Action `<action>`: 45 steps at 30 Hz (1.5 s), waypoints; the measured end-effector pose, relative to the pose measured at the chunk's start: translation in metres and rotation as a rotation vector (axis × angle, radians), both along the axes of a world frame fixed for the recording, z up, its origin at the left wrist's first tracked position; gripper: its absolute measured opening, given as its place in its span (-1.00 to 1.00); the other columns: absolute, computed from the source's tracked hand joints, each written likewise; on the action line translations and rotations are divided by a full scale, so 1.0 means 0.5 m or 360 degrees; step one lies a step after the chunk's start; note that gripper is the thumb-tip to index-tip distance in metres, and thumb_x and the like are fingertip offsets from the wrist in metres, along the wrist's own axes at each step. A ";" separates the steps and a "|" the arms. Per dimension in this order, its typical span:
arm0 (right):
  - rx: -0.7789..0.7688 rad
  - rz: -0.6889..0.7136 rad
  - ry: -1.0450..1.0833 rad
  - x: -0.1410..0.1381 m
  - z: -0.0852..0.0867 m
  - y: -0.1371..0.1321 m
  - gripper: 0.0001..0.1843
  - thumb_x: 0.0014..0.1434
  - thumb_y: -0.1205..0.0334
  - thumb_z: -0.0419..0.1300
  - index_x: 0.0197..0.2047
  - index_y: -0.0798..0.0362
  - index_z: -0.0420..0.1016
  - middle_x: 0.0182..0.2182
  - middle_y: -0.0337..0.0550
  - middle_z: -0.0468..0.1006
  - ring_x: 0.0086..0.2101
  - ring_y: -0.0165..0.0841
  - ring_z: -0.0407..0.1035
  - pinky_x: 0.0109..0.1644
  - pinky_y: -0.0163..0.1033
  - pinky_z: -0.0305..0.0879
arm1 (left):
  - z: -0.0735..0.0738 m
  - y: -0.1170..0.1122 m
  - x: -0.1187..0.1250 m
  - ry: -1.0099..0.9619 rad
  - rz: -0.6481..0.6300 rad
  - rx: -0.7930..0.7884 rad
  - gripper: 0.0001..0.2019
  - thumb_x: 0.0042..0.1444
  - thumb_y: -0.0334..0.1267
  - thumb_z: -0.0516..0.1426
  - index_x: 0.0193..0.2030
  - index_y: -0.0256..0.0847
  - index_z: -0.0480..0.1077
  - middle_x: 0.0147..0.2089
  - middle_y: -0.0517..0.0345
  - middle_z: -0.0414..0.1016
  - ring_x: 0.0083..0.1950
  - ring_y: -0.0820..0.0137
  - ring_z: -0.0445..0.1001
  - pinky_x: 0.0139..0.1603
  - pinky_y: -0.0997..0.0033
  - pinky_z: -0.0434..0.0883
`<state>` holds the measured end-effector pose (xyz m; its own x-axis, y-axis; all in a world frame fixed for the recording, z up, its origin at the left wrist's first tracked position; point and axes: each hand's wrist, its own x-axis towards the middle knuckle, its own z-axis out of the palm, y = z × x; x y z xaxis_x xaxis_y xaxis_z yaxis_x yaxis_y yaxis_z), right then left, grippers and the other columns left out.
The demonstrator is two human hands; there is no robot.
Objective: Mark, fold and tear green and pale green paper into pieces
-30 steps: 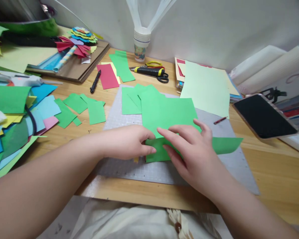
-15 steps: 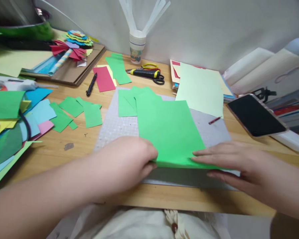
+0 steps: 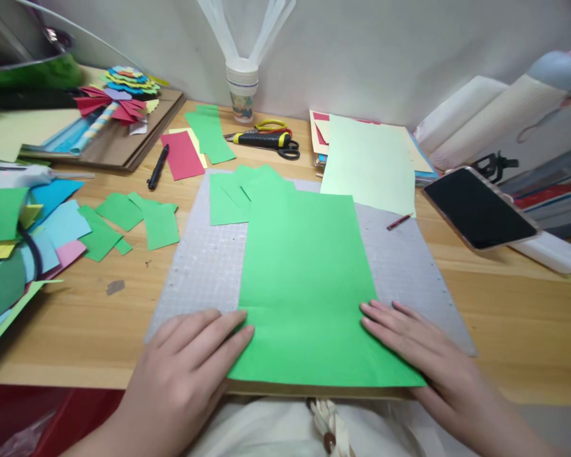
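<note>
A large green paper sheet point(image 3: 309, 266) lies on the grey cutting mat point(image 3: 190, 279), its near edge reaching past the front of the table. A faint crease runs across its lower part. My left hand point(image 3: 185, 355) rests at the sheet's lower left, fingers stretched out with their tips on its edge. At the lower right my right hand point(image 3: 423, 355) lies with straight fingers on the sheet's edge. Both thumbs are mostly hidden. Smaller green paper pieces point(image 3: 226, 203) lie at the sheet's far left corner, partly under it.
Green scraps point(image 3: 162, 225) and a pile of coloured paper point(image 3: 66, 225) lie left. Behind are a black pen point(image 3: 158, 167), a red card point(image 3: 183, 155), a utility knife point(image 3: 259, 139), scissors point(image 3: 289, 151) and paper cups point(image 3: 242, 95). A pale green sheet point(image 3: 368, 165) and a phone point(image 3: 480, 208) lie right.
The folded near part of the green sheet has been opened out toward me. My left hand has gone from a pinch on the edge to straight fingers, and both hands are lower.
</note>
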<state>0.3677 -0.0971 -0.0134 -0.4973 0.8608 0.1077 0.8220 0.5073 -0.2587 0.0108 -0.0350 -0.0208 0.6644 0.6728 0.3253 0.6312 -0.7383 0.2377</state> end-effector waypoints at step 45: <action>-0.0277 -0.0971 0.0262 -0.032 -0.006 0.103 -0.64 0.25 -0.01 0.04 -0.53 -0.04 0.29 -0.42 -0.15 0.39 -0.39 -0.24 0.33 -0.28 -0.10 0.25 | 0.055 0.147 0.061 0.0046 0.0507 -0.0847 -0.80 0.01 -0.15 0.24 -0.55 -0.15 0.43 -0.34 0.17 0.44 -0.20 0.29 0.37 -0.14 0.25 0.26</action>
<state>0.3516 -0.0456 -0.0164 0.0972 0.9949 -0.0259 0.8916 -0.0986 -0.4421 0.0412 0.0386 0.0067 0.4077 0.9046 -0.1244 0.8127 -0.2974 0.5012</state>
